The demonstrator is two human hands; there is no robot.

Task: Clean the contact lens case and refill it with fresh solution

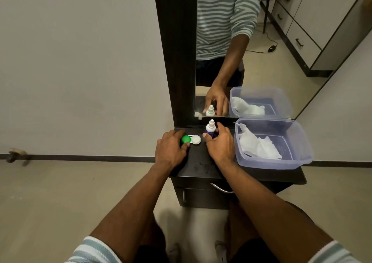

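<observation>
Case sits on the dark top, left of centre, green cap and white cap both on. Left hand grips the green-cap end, thumb and fingers curled around it. Bottle stands upright just right of the case, white nozzle cap on. Right hand curls around its lower body, thumb on the near side. Clear tub to the right holds a crumpled tissue. Mirror stands behind.
</observation>
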